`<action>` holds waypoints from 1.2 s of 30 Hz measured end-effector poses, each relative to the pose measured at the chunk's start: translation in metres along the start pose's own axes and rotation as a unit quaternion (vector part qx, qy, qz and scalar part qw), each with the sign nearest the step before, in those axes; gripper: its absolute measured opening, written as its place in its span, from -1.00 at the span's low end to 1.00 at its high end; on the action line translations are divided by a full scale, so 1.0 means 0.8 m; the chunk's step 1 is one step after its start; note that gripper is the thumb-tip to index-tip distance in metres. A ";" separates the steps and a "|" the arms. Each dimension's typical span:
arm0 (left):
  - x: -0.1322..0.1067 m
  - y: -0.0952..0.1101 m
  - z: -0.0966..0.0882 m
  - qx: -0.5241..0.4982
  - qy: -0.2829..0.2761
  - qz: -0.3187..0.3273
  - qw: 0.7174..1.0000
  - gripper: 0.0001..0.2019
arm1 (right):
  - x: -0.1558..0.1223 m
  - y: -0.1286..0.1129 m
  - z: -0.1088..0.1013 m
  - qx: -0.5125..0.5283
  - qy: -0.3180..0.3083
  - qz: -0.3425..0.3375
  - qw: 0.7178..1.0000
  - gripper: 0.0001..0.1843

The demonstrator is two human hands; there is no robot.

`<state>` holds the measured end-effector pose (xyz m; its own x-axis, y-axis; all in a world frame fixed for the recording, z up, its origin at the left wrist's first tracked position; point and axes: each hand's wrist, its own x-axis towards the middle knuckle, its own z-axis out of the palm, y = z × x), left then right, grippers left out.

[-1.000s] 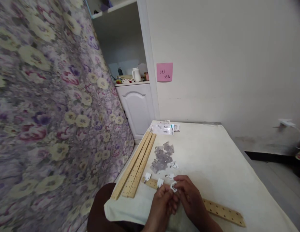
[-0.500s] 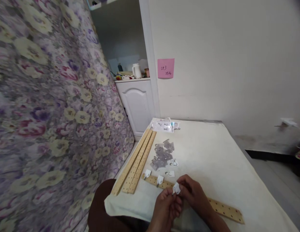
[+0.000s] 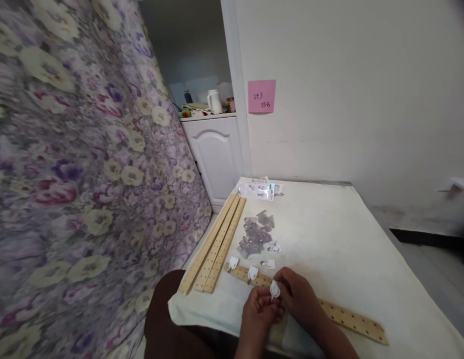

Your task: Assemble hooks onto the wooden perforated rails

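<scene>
A small white adhesive hook [image 3: 275,288] with a metal loop is pinched by my right hand [image 3: 301,299], just above a perforated wooden strip [image 3: 355,321]. My left hand [image 3: 259,310] has its fingers curled at the lower end of that hook, gripping it near the metal part. Two more white hooks, one at the strip's left end [image 3: 233,263] and another a little to its right [image 3: 252,273], sit on the strip. A loose white hook [image 3: 268,264] lies on the cloth just beyond it. My hands hide the middle of the strip.
Several clear-backed hooks [image 3: 256,237] are heaped beyond the strip. Long perforated wooden strips [image 3: 217,244] lie along the table's left side. Packaging [image 3: 256,190] rests at the far edge of the cloth-covered table [image 3: 318,224]. A floral curtain [image 3: 105,199] hangs at the left.
The view has shifted slightly. The hook between my hands has turned more upright, with its metal part pointing down, and my left fingers have curled more.
</scene>
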<state>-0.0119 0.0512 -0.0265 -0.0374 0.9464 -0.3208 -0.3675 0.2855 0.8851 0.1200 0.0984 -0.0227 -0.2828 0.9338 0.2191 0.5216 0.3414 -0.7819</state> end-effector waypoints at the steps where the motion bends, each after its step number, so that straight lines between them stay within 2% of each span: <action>1: 0.002 -0.001 0.000 0.008 0.007 0.005 1.000 -0.66 | 0.000 0.001 0.002 -0.014 0.004 -0.002 1.000 -0.84; 7: 0.006 -0.002 0.002 0.054 0.012 0.033 0.998 -0.72 | 0.001 0.002 0.006 -0.049 0.015 0.003 0.999 -0.84; 11: 0.004 -0.003 0.000 0.118 0.019 0.044 0.992 -0.79 | 0.001 0.001 0.006 -0.066 0.022 -0.017 0.997 -0.84; 14: 0.002 -0.005 -0.005 0.188 0.028 0.056 0.980 -0.85 | 0.001 0.002 0.007 -0.076 0.024 -0.028 0.996 -0.85; 20: 0.003 -0.006 -0.014 0.277 0.031 0.138 0.950 -0.96 | 0.001 0.004 0.009 -0.094 0.025 -0.031 0.995 -0.84; 27: 0.004 -0.005 -0.011 0.284 0.037 0.089 0.954 -0.95 | 0.002 0.004 0.008 -0.090 0.026 -0.024 0.995 -0.84; 36: 0.003 0.005 -0.002 0.267 0.039 0.080 0.959 -0.97 | 0.001 0.004 0.005 -0.075 0.037 -0.010 0.996 -0.85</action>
<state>-0.0146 0.0546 -0.0242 -0.1309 0.9764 -0.1720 0.1771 0.1937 0.9649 0.1182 0.1002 -0.0274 -0.2377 0.9300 0.2804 0.6329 0.3673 -0.6815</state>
